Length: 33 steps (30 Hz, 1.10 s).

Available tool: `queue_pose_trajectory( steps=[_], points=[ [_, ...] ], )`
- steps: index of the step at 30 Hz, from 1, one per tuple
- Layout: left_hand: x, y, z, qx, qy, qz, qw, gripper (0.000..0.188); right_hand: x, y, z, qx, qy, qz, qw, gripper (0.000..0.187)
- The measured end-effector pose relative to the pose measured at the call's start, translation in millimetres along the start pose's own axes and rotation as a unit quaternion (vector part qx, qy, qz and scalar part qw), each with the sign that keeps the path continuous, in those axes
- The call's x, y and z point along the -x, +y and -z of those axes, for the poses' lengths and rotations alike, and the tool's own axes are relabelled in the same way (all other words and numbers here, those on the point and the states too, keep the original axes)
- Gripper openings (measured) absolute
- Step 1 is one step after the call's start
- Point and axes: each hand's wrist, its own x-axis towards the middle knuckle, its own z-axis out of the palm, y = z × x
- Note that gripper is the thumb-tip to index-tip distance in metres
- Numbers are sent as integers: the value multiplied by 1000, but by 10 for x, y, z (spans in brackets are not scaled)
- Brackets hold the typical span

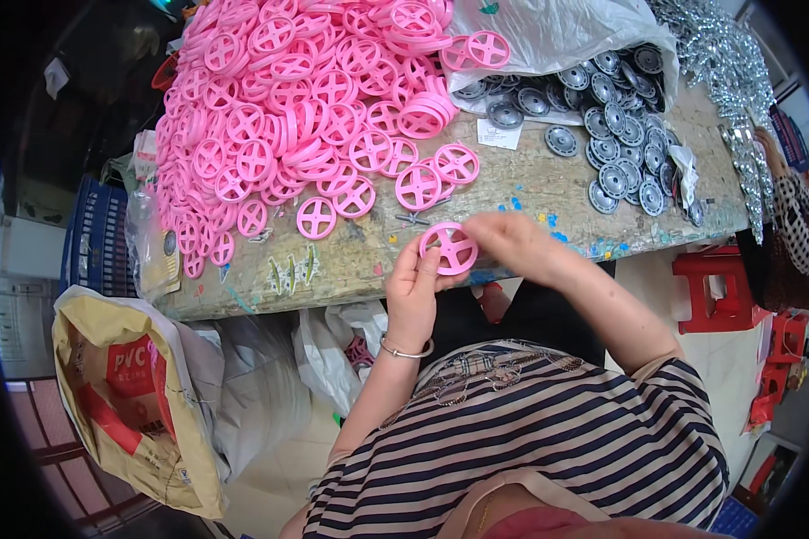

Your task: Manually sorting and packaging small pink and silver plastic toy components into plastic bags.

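- The left hand (pixel 413 292) is gripping a pink spoked wheel (pixel 449 248) from below, its grip pinching the wheel's lower-left rim, just over the near edge of the surface (pixel 530 184).
- The right hand (pixel 512 242) is meeting the same wheel from the right, its grip pressing on the right rim; the fingertips are partly hidden behind the wheel.
- A heap of pink wheels (pixel 306 99) is covering the far-left part of the surface and spilling toward the near edge, with loose ones lying just beyond the hands.
- Grey metal discs (pixel 616 135) are lying toward the right edge, partly inside a white plastic bag (pixel 557 36) at the far side.
- A strip of bare, paint-flecked surface is staying open between the heap and the discs, running along the near edge in front of the hands.
- A small metal part (pixel 413 218) is lying on that strip, just beyond the held wheel.
- A red stool (pixel 715 287) is standing beyond the right corner; a yellow sack (pixel 126 395) is sitting below the left corner.
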Motion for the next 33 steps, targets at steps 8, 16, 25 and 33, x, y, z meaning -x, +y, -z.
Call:
queue_pose_trajectory(
  steps=[8, 16, 25, 33],
  points=[
    [75, -161, 121, -7, 46, 72, 996, 27, -1110, 867, 906, 437, 301, 192, 826, 30],
    [19, -87, 154, 44, 42, 129, 990, 28, -1201, 710, 1200, 402, 265, 139, 865, 22],
    [-30, -20, 28, 83, 50, 90, 991, 29, 108, -12, 1, 347, 44, 290, 891, 49],
    [110, -105, 12, 72, 32, 79, 994, 35, 323, -64, -215, 367, -8, 322, 873, 72]
  ],
)
